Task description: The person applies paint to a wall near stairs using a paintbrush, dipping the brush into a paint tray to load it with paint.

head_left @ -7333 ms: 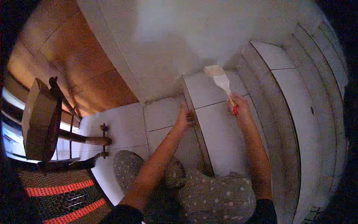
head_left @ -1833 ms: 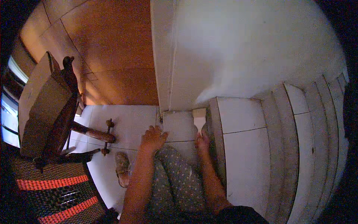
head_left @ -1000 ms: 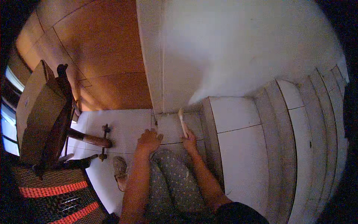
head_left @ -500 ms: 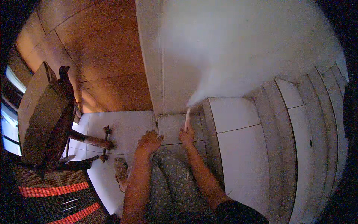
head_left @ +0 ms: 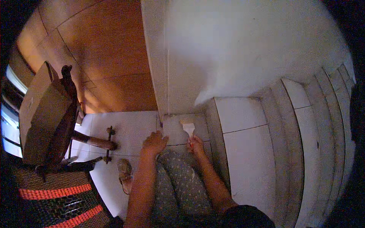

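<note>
My right hand (head_left: 197, 146) is closed around the reddish handle of a small flat tool (head_left: 188, 128). Its white head flares out to a wide, tan-coloured end. Whether this is a scraper or a brush I cannot tell. The head points away from me over the floor tiles, between the wall (head_left: 184, 85) and my knees. My left hand (head_left: 155, 142) holds nothing; it hovers just beyond my patterned trousers (head_left: 178, 178), with its thumb apart from its bent fingers.
White-topped steps (head_left: 243, 114) rise along my right. An orange-brown panelled surface (head_left: 114, 57) meets the wall ahead. On my left stand a dark wooden piece of furniture bearing a cardboard box (head_left: 45, 102), and a woven seat with red bands (head_left: 57, 192). My sandalled foot (head_left: 124, 173) is on the tiles.
My right hand has drawn the tool back from the foot of the wall and turned it, so its broad white face now shows. My left hand has shifted slightly right.
</note>
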### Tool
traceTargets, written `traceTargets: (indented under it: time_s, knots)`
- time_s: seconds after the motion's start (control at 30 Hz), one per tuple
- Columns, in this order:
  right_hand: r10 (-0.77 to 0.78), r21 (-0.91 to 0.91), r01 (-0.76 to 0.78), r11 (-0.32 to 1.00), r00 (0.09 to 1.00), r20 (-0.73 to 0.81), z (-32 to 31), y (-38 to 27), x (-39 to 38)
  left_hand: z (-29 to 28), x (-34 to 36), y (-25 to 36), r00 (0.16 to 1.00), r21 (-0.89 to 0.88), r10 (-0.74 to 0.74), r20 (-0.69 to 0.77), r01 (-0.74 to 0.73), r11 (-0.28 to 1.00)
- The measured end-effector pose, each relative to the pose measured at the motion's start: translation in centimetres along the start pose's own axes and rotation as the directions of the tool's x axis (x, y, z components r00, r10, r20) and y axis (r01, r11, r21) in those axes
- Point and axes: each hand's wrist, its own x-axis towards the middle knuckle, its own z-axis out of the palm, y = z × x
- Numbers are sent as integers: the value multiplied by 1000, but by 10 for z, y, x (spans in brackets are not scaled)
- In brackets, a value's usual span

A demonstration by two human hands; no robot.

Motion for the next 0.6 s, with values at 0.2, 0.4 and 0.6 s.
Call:
traceTargets:
  time_s: [0.2, 0.4, 0.6]
  knots:
    - [82, 258, -146, 955, 967, 242, 21, -32, 2, -12, -11, 9, 998, -7, -58, 14, 58, 998]
    - [96, -33, -96, 995, 995, -13, 39, -59, 26, -9, -7, 21, 998, -9, -33, 49, 33, 999]
    - [-28, 151, 23, 988, 999, 34, 51, -47, -11, -14, -15, 13, 999, -33, -40, -18, 40, 999]
